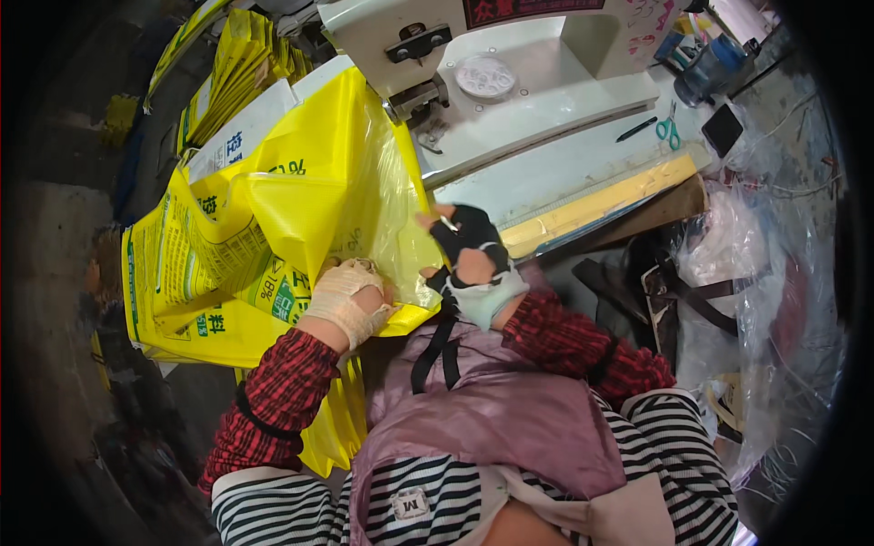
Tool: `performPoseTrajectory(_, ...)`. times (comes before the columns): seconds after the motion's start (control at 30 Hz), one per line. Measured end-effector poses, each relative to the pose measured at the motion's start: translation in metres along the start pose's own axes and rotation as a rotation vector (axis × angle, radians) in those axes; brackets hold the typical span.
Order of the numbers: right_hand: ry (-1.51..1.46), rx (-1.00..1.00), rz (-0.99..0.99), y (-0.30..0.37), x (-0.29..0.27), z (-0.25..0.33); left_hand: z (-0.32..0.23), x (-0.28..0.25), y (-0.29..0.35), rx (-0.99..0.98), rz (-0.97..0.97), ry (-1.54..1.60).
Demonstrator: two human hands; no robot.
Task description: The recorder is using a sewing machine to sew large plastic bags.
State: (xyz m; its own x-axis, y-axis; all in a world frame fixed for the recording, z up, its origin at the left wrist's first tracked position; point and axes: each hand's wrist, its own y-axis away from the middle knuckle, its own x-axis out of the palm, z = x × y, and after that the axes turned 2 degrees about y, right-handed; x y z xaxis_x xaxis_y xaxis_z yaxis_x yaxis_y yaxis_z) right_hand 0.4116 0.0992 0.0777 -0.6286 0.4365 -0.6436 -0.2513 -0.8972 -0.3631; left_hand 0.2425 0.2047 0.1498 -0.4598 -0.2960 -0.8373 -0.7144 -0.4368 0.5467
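Cluttered tabletop (583, 173) beyond; both hands, left (350, 300) and right (469, 259), pinch the yellow bag (309, 191) — probably light, floppy, slippery; best gripped along its edge.

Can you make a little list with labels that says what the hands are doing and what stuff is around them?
left hand: in a pale glove, gripping the yellow bag
right hand: in a dark fingerless glove, pinching the bag's edge
machine: white sewing machine beyond the bag
scissors: on the machine table, right side
stack: more yellow bags, upper left
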Motion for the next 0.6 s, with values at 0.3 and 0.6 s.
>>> performPoseTrajectory(0.3,-0.397,-0.062,0.261,-0.022,-0.012,0.030,-0.006,-0.018,-0.005,-0.144,0.153,0.034)
performPoseTrajectory(0.6,-1.027,0.606,0.133,0.020,-0.013,0.005,-0.017,-0.030,-0.002,0.036,-0.526,0.042)
